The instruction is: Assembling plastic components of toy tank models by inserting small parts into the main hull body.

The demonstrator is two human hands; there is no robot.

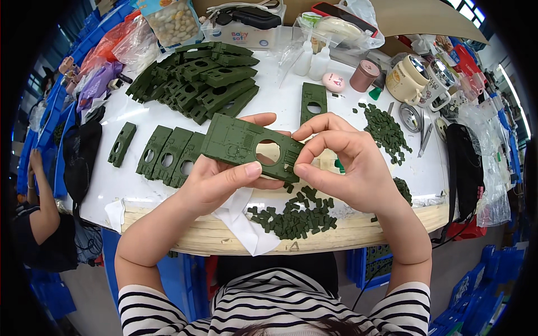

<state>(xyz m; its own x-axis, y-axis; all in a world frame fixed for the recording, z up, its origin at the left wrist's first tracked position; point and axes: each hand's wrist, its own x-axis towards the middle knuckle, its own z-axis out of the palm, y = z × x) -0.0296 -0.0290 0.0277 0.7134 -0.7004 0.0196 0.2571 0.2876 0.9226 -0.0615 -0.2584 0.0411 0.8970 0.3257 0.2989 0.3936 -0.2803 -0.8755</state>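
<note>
My left hand (221,185) is closed around a dark green plastic toy tank hull (232,137), thumb on its near edge and fingers beneath. The hull has a round hole and lies tilted above the table. At its right end my right hand (358,165) is closed in a pinch, thumb and forefinger touching the hull's corner. Whatever small thing lies between those fingertips is hidden. Below the hands is a heap of small green plastic pieces (300,218). A second heap of small green parts (386,131) is to the right. Another hull (312,95) lies just beyond my hands.
A big pile of green hulls (199,78) sits at the far left, with several more in a row (162,151) nearer. White cloth (246,229) hangs over the wooden front edge (358,232). Bottles (319,61), a mug (406,78), tape (411,116) and tweezers (426,140) stand or lie right.
</note>
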